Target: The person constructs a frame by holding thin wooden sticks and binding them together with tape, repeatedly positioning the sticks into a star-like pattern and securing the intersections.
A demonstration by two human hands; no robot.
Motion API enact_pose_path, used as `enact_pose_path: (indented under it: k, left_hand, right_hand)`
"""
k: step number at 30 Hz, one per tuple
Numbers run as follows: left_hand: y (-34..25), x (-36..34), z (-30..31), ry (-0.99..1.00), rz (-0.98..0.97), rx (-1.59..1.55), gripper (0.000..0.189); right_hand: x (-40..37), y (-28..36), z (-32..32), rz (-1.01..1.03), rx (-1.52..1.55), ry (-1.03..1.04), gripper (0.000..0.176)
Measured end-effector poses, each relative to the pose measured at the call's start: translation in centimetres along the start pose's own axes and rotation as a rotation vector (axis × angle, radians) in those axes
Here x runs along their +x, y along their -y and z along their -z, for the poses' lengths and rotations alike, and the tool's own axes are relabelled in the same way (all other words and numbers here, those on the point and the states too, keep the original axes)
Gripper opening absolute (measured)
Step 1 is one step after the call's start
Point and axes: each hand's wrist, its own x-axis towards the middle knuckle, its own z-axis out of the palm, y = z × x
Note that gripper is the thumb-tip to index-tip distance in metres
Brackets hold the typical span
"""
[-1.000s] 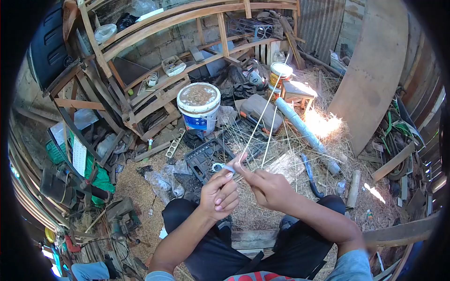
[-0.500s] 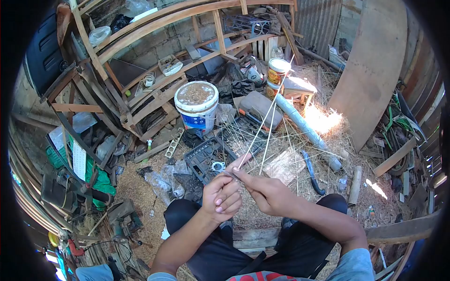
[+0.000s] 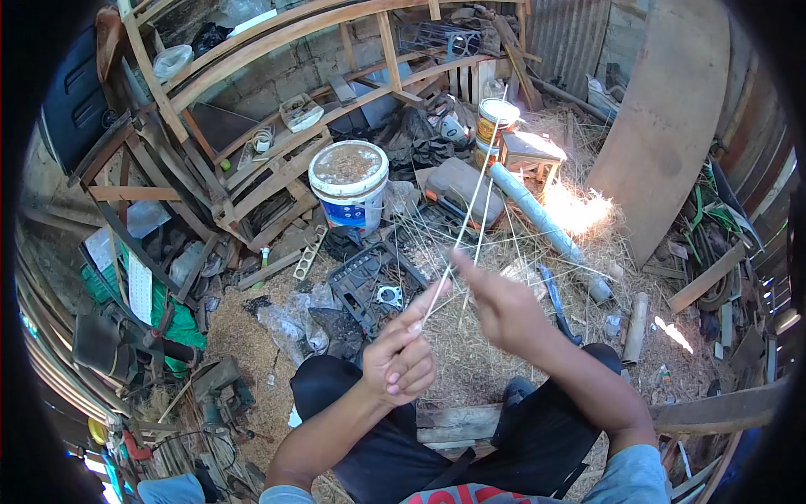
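Note:
My left hand (image 3: 398,361) is closed round the near end of a long thin pale strip (image 3: 469,210), which looks like split bamboo or cane. The strip slants up and away from my fingers. Just ahead and to the right, my right hand (image 3: 504,309) is blurred, its fingers curled and its fingertips close beside the strip. Whether a small tool sits in it is hidden. A second pale strip (image 3: 479,235) runs alongside the first, passing near my right hand. Several more thin strips spread across the straw-covered floor in front of my knees.
Ahead stand a white-and-blue bucket (image 3: 348,210), a grey tool case (image 3: 462,191) and a blue-grey pipe (image 3: 541,220). An open black tool tray (image 3: 378,286) lies near my left knee. A wooden board (image 3: 457,424) is between my feet. A tall sheet (image 3: 663,134) leans at right.
My right hand has moved forward and right, away from my left hand, along the strip. My left hand stays nearly in place, still holding the strip's near end.

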Motion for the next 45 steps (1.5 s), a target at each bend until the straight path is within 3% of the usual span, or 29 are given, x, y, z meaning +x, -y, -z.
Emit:
enact_pose_path:
  k: [1,4,7,11,20,28,35,45]
  left_hand:
    - [0.2,0.0,-0.2,0.000,0.027,0.025,0.059]
    - [0.5,0.1,-0.2,-0.038,0.059,0.034,0.058]
    - [0.2,0.3,0.0,-0.049,0.030,-0.015,0.058]
    - [0.2,0.4,0.2,-0.042,-0.015,-0.031,0.057]
    - [0.1,0.2,0.4,0.016,-0.002,-0.070,0.058]
    - [0.1,0.3,0.1,-0.024,-0.013,-0.043,0.056]
    - [0.2,-0.1,0.2,-0.016,0.033,0.017,0.059]
    - [0.4,-1.1,0.5,-0.046,0.130,-0.005,0.062]
  right_hand:
    - [0.6,-1.0,0.6,-0.007,0.017,-0.085,0.060]
    - [1.2,-1.5,3.1,-0.289,0.152,-0.074,0.053]
    - [0.3,0.1,2.2,-0.178,0.272,0.011,0.049]
    - [-1.0,2.8,-0.9,0.140,0.354,0.122,0.062]
    - [-1.4,2.5,-0.7,0.183,-0.062,0.166,0.070]
    - [-1.4,2.2,-0.9,0.175,-0.176,0.071,0.067]
    - [0.2,-0.9,0.2,0.062,-0.145,-0.128,0.063]
    - [1.9,-7.8,5.1,-0.317,-0.097,-0.254,0.047]
